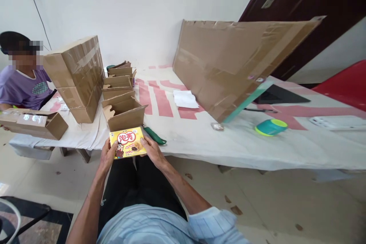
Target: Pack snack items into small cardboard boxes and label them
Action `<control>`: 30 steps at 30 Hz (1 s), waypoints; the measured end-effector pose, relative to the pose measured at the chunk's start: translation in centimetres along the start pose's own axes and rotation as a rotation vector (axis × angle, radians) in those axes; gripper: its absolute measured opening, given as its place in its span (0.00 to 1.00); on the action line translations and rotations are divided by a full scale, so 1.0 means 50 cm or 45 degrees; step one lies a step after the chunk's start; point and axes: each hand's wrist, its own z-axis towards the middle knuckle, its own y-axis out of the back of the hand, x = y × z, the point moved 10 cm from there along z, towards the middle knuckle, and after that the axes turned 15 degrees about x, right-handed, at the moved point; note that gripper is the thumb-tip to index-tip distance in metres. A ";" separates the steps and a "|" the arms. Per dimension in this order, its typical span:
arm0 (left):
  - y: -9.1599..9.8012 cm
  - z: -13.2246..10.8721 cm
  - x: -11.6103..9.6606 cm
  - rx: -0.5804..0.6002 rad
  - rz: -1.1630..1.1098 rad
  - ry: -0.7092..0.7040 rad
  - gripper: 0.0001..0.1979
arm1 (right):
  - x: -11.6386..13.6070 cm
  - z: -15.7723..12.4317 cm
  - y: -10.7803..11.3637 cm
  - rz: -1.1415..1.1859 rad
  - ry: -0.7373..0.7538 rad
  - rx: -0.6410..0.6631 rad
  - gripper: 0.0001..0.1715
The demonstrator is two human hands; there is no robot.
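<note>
While both hands are occupied in the head view, the yellow printed box (128, 143) is held at the table's near edge, its printed face toward the wearer. The left hand (108, 155) grips one end and the right hand (154, 152) the other, each pinching the box with the thumb in front; the fingers behind are mostly hidden. The box is just in front of an open carton (124, 121) on the cloth-covered table (206, 143), with a green object (155, 135) beside the right hand. The step in hand looks like handling or inspecting this box. As a judgement, any shift from here calls for even pressure at both ends and clearance from the carton's raised flaps.
</note>
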 end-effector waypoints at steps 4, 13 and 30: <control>-0.022 -0.004 -0.133 0.083 0.098 -0.256 0.39 | 0.138 -0.010 0.010 -0.073 0.273 -0.063 0.43; -0.056 -0.044 -0.354 0.121 0.201 -0.745 0.34 | 0.370 -0.044 -0.001 -0.187 0.649 -0.048 0.42; -0.046 0.014 -0.123 0.441 0.544 -0.350 0.34 | 0.112 -0.068 0.071 -0.051 0.201 0.199 0.32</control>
